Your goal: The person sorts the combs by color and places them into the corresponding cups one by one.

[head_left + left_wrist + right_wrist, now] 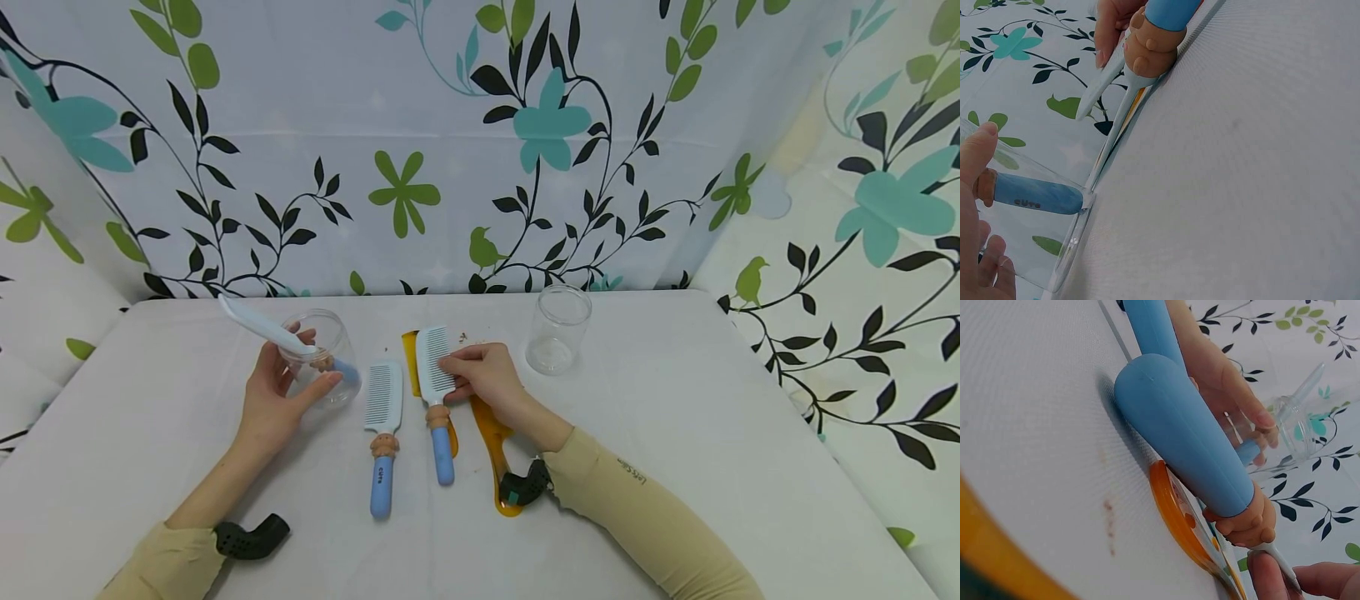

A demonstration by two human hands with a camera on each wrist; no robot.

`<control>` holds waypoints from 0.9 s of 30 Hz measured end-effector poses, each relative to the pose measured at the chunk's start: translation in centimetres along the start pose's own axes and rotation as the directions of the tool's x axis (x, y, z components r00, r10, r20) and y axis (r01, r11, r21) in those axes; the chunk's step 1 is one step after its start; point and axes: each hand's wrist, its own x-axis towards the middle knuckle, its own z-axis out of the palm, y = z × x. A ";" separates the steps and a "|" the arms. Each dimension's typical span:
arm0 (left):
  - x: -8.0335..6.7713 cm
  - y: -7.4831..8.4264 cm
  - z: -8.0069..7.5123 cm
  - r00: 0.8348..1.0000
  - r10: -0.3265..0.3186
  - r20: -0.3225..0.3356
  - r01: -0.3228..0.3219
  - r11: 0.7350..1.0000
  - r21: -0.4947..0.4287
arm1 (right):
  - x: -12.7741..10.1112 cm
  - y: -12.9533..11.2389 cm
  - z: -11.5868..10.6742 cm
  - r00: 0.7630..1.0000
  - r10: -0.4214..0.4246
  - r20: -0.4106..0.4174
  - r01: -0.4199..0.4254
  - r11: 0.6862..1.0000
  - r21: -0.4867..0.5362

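My left hand (273, 408) grips a clear jar (341, 337) at the left. In it stands a comb (258, 321), tilted left, its blue handle (1038, 194) down inside and its pale head out past the rim. My right hand (495, 383) pinches the toothed head of a second pale comb, whose blue handle (1179, 431) points toward me. Between the hands a third, matching comb (382, 483) lies on the table. Partly beneath the pinched comb is an amber comb (409, 354), and another amber comb (491, 442) lies under my right wrist.
A second clear jar (558, 333) stands at the back right of the white table (675, 400). Small brown crumbs or marks (462, 337) dot the cloth behind the combs. A patterned curtain (300, 150) rises along the back edge.
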 end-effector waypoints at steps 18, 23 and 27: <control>0.0 -0.3 0.0 1.000 0.012 -0.002 -0.012 1.000 -0.001 | 0.3 -0.1 -0.1 0.999 0.003 0.035 -0.002 1.000 -0.022; 0.0 -0.4 0.0 1.000 0.017 -0.004 -0.017 1.000 -0.003 | 0.1 0.0 0.0 1.000 -0.002 0.025 0.002 1.000 0.002; 0.0 -0.4 0.0 1.000 0.020 -0.004 -0.020 1.000 -0.001 | 0.1 0.1 0.1 1.000 -0.011 0.020 0.011 1.000 0.003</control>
